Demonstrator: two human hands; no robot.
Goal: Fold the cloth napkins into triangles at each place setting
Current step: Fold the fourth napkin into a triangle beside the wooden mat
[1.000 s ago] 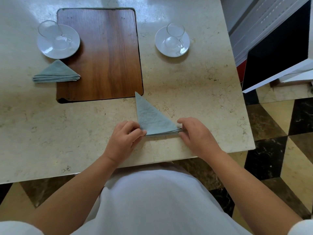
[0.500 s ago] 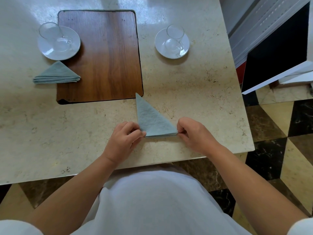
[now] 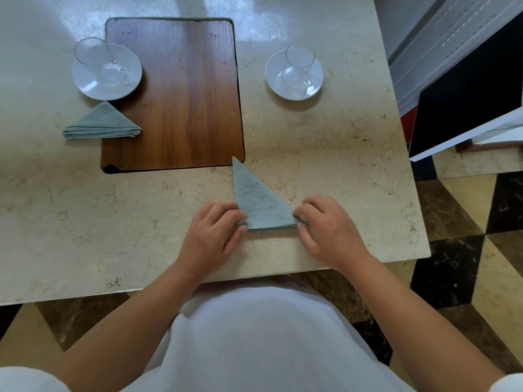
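The table [image 3: 325, 154] was pale, polished stone with brown flecks and a glossy sheen along its far side. A dark wooden panel [image 3: 175, 91] lay flat in its far-left part; whether it was inlaid or only resting there could not be told. The folded napkin [image 3: 259, 205], a grey-green triangle, lay on the stone near the front edge, with its tip just touching the panel's near right corner. The left hand [image 3: 210, 239] pinched the napkin's near left corner with curled fingers, and the right hand [image 3: 328, 230] pinched its near right corner the same way.

A second napkin [image 3: 102, 123], also a triangle, straddled the panel's left edge. Just behind it, a white saucer [image 3: 85, 86] carried a clear glass cup [image 3: 93, 52]. Another saucer [image 3: 273, 80] with its own glass cup [image 3: 300, 60] stood on bare stone to the panel's right.

Beyond the table, the floor [image 3: 492, 264] showed large cream, brown and black marble tiles. A dark cabinet front [image 3: 467, 89] with white trim stood to the right.
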